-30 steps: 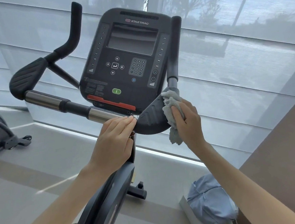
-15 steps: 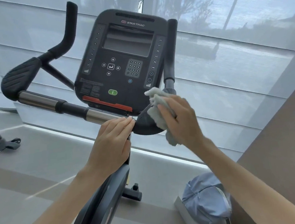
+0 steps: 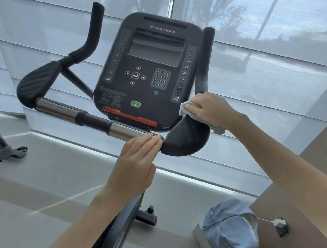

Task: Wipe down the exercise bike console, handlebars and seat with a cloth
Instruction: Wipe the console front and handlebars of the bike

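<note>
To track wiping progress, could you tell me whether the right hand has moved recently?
Yes: the right hand and cloth moved up the elbow pad toward the console.

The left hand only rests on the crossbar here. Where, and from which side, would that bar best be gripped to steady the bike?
Probably the chrome sleeve of the crossbar, beside where the left hand rests. Come from above on the near side, fingers curling over the top: the tube is round and bare, and the console crowds its far side.
</note>
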Available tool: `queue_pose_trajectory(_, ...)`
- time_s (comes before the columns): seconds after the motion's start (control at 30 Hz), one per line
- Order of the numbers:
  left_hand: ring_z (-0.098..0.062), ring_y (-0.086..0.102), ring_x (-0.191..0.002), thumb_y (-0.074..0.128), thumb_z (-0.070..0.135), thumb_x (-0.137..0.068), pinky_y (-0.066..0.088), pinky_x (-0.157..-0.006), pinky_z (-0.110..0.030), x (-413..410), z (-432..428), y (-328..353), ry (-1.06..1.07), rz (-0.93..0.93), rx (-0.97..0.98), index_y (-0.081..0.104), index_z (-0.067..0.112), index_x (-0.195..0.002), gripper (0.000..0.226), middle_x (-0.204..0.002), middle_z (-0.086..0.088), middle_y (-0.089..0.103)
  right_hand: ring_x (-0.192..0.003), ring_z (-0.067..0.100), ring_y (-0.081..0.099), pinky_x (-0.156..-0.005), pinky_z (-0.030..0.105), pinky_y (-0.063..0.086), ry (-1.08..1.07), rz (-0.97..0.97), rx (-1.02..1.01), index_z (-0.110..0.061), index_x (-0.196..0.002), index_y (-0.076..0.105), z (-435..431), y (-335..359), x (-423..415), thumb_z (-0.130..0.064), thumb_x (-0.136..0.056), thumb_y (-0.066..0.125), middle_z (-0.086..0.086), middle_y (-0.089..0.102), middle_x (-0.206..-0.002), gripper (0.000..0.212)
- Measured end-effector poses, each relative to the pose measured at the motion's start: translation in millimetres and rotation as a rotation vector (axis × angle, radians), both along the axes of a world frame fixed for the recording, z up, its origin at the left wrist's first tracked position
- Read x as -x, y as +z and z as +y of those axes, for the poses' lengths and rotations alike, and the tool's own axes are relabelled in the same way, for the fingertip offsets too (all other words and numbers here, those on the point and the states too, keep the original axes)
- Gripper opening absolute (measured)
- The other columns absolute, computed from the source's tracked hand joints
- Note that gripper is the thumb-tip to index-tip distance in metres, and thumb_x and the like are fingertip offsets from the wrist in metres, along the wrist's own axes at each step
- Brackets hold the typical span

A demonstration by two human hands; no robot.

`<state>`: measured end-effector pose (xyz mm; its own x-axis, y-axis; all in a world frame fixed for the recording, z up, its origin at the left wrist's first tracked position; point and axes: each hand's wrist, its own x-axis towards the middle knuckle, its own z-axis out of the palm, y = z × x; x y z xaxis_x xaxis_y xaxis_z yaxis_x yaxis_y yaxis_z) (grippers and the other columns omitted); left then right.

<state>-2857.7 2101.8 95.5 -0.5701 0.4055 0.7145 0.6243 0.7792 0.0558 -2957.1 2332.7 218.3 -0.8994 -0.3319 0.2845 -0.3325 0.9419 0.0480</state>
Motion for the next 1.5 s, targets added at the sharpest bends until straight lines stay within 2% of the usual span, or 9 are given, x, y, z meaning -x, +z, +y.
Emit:
queue_pose_trajectory(0.3,-0.028,0.054,-0.121,0.046,0.006,-0.082,0.038,-0.106,-0.04,-3,-3,-3,-0.008,0.022,-0.037,0.063,0.0,-0.119,0.041,-0.124,-0.012,0.062,-0.091,0.018,0.048,-0.073,0.042,0.047,0.251,-0.008,-0.045,-0.023,-0.078,0.053,-42,-19,-51,-0.037,-0.097,0.042,-0.009,0.057,-0.089,0.027)
queue_pose_trajectory(0.5,-0.028,0.054,-0.122,0.046,0.006,-0.082,0.041,-0.105,-0.043,-6,-3,-3,-0.005,0.017,-0.016,0.062,0.0,-0.121,0.042,-0.126,-0.013,0.061,-0.098,0.019,0.049,-0.08,0.034,0.047,0.398,0.015,-0.033,-0.023,-0.116,0.064,-32,-27,-71,-0.034,-0.098,0.043,-0.008,0.06,-0.116,0.03)
queue_pose_trajectory(0.57,-0.028,0.053,-0.122,0.045,0.007,-0.083,0.041,-0.105,-0.044,-7,-3,-3,-0.004,0.014,-0.018,0.062,0.0,-0.121,0.042,-0.126,-0.013,0.061,-0.099,0.016,0.051,-0.087,0.031,0.043,0.441,-0.054,0.124,-0.017,-0.11,0.067,-23,-22,-70,-0.029,-0.097,0.048,-0.005,0.062,-0.111,0.025)
queue_pose_trajectory(0.67,-0.027,0.053,-0.123,0.045,0.007,-0.082,0.042,-0.103,-0.044,-9,-2,-4,-0.004,0.02,-0.014,0.062,0.0,-0.121,0.043,-0.127,-0.012,0.06,-0.098,0.01,0.051,-0.089,0.026,0.039,0.362,0.094,0.324,-0.02,-0.103,0.069,-6,-12,-58,-0.031,-0.096,0.047,-0.009,0.063,-0.11,0.026)
queue_pose_trajectory(0.9,-0.027,0.051,-0.124,0.046,0.007,-0.082,0.042,-0.104,-0.042,-11,5,-7,0.028,0.011,0.012,0.06,0.0,-0.123,0.044,-0.13,-0.013,0.058,-0.102,0.013,0.038,-0.085,0.035,0.042,-0.006,0.148,0.269,-0.034,-0.117,0.062,5,-30,-32,-0.039,-0.098,0.041,-0.017,0.055,-0.126,0.028)
queue_pose_trajectory(1.13,-0.027,0.051,-0.124,0.052,0.002,-0.078,0.037,-0.106,-0.042,-9,6,-9,0.016,0.016,-0.036,0.06,-0.001,-0.123,0.046,-0.129,-0.013,0.058,-0.08,0.022,0.049,-0.061,0.029,0.045,0.259,0.324,0.035,-0.022,-0.11,0.068,-21,-51,-83,-0.031,-0.096,0.051,-0.008,0.065,-0.114,0.024)
queue_pose_trajectory(1.23,-0.027,0.05,-0.125,0.051,0.001,-0.078,0.039,-0.105,-0.043,-9,7,-10,0.016,0.01,-0.049,0.059,-0.002,-0.124,0.047,-0.129,-0.013,0.058,-0.076,0.017,0.045,-0.061,0.031,0.049,0.364,0.235,0.03,-0.016,-0.114,0.067,-20,-59,-100,-0.026,-0.095,0.054,-0.005,0.065,-0.118,0.025)
queue_pose_trajectory(1.37,-0.027,0.051,-0.124,0.049,0.004,-0.08,0.037,-0.107,-0.041,-8,6,-9,0.018,0.0,-0.046,0.06,-0.001,-0.123,0.045,-0.128,-0.012,0.059,-0.09,0.01,0.055,-0.083,0.018,0.042,0.49,0.153,0.306,-0.019,-0.111,0.067,-3,-37,-96,-0.025,-0.097,0.049,-0.007,0.064,-0.114,0.024)
queue_pose_trajectory(1.5,-0.026,0.054,-0.12,0.043,0.01,-0.084,0.034,-0.107,-0.036,-10,8,-5,0.036,-0.013,-0.045,0.063,0.001,-0.12,0.042,-0.125,-0.012,0.061,-0.094,0.003,0.05,-0.086,0.008,0.036,0.196,0.247,0.499,-0.015,-0.107,0.067,19,-7,-49,-0.028,-0.096,0.051,-0.005,0.05,-0.112,0.023)
